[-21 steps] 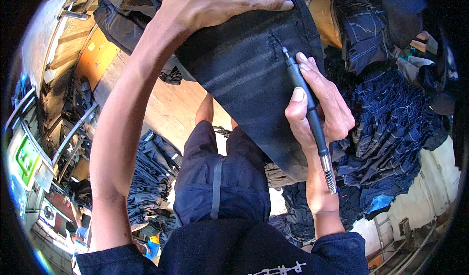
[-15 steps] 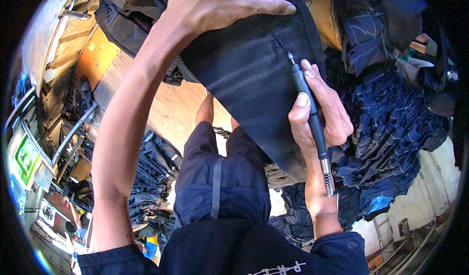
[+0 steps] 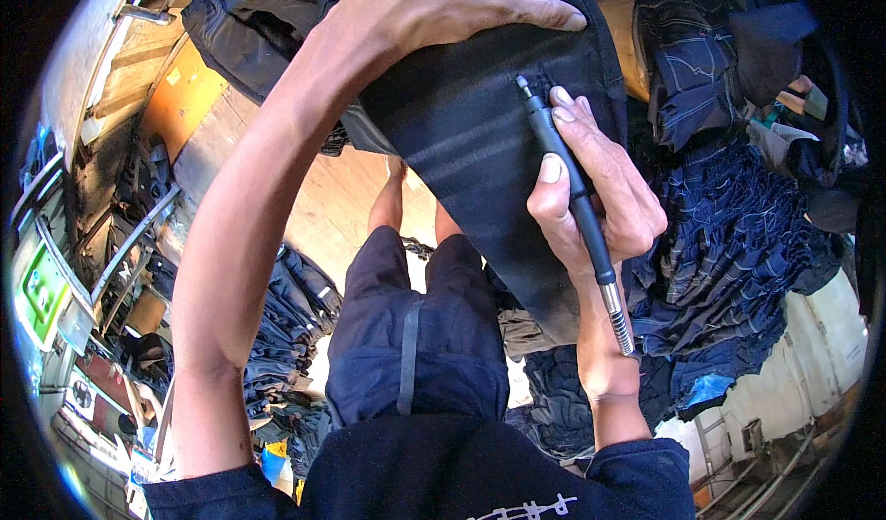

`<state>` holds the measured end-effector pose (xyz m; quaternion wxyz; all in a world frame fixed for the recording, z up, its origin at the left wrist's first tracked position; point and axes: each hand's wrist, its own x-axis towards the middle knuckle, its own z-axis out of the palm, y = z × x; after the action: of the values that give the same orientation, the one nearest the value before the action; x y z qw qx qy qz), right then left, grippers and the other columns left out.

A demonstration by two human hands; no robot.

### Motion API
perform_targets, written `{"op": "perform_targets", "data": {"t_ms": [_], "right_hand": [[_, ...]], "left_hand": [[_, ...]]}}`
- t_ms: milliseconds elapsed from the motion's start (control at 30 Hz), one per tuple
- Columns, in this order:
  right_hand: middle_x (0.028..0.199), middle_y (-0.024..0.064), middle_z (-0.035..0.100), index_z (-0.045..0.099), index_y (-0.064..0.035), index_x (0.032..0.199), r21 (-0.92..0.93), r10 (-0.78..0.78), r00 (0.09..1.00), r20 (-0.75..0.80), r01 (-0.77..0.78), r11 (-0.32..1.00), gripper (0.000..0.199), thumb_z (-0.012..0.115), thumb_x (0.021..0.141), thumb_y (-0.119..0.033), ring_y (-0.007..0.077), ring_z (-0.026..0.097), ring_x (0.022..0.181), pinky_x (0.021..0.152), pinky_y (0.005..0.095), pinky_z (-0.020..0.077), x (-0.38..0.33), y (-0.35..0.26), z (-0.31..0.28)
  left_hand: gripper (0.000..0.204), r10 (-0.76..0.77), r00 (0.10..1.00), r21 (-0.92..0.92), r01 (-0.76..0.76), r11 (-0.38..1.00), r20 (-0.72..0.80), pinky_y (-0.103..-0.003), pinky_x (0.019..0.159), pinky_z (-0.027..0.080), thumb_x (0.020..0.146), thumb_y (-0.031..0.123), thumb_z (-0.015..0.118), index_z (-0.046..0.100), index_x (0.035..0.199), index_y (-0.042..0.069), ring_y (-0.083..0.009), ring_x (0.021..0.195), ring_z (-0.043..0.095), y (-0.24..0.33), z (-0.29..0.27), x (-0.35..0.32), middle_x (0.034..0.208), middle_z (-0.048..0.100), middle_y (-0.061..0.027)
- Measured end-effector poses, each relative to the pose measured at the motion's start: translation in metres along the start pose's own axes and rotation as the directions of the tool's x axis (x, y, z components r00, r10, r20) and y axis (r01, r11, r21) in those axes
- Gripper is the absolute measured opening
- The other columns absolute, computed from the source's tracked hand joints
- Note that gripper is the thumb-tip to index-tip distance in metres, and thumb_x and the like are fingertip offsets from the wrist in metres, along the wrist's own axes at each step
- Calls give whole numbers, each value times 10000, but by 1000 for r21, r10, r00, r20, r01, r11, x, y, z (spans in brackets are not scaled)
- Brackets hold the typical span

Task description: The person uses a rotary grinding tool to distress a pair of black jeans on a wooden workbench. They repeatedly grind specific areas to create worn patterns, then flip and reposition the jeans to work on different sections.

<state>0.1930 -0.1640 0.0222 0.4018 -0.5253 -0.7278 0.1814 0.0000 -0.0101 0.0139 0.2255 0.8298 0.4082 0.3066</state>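
The right hand [image 3: 604, 183] is closed in a pen grip round a black pen-shaped tool [image 3: 592, 225], its metal tip towards 11 o'clock, over or on the dark cloth [image 3: 471, 142]; actual contact is unclear. At 12 o'clock the left hand [image 3: 434, 8] lies on the cloth, thumb spread towards 2; its fingers are out of sight, so I cannot tell whether they grip.

Pressing too long in one spot could wear a hole; slack under the left hand might let the cloth bunch and snag the tip.

The cloth spans from 12 to 5 o'clock, hiding whatever supports it. Light wood [image 3: 318, 206] shows at 10, heaped dark clothes [image 3: 738, 234] at 3, more clothes [image 3: 295, 289] at 8, and a pale wall [image 3: 780, 363] at 4.
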Motion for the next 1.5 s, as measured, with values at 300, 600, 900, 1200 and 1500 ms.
{"op": "perform_targets", "data": {"t_ms": [300, 600, 900, 1200, 1500], "right_hand": [[1108, 287, 791, 763, 116, 1148, 31, 36, 999, 12, -37, 999, 343, 691, 880, -85, 394, 790, 1095, 1032, 505, 619, -8, -2, -6], [1102, 285, 792, 759, 125, 1134, 28, 66, 998, 25, -67, 997, 335, 687, 880, -81, 388, 791, 1091, 1038, 503, 618, -18, -4, -13], [1153, 308, 778, 715, 105, 1240, 146, 329, 944, 15, -328, 934, 380, 663, 992, -179, 416, 773, 1140, 1067, 522, 584, -88, -39, -63], [1081, 290, 794, 763, 110, 1108, 71, 151, 988, -7, -150, 986, 301, 663, 911, -93, 406, 790, 1087, 1029, 471, 621, -78, -24, -47], [1011, 247, 798, 781, 73, 1030, 65, 8, 1000, -14, -7, 998, 291, 714, 776, -53, 380, 808, 1034, 980, 494, 653, -73, -32, -24]], "left_hand": [[535, 11, 999, -72, -8, 997, 31, -434, 1028, 536, 752, 470, 946, 787, 1095, 92, -281, 1066, 726, -8, 2, 5, 1076, 781, -107], [535, 108, 993, -53, -111, 992, -51, -418, 965, 562, 723, 459, 967, 794, 1046, 68, -287, 992, 744, -18, 10, 6, 1018, 785, -115], [915, -128, 991, 430, 128, 894, -30, -542, 1249, 320, 748, 694, 868, 657, 1373, 59, -369, 1464, 401, 40, -9, -15, 1506, 511, -155], [532, 90, 993, 342, -58, 938, -77, -506, 878, 506, 882, 535, 809, 725, 933, 13, -412, 1005, 651, -23, 0, 30, 970, 733, -190], [544, -26, 994, 255, 51, 966, -102, -500, 867, 529, 850, 552, 844, 812, 948, 19, -400, 974, 700, -22, 2, 30, 949, 756, -223]]}}
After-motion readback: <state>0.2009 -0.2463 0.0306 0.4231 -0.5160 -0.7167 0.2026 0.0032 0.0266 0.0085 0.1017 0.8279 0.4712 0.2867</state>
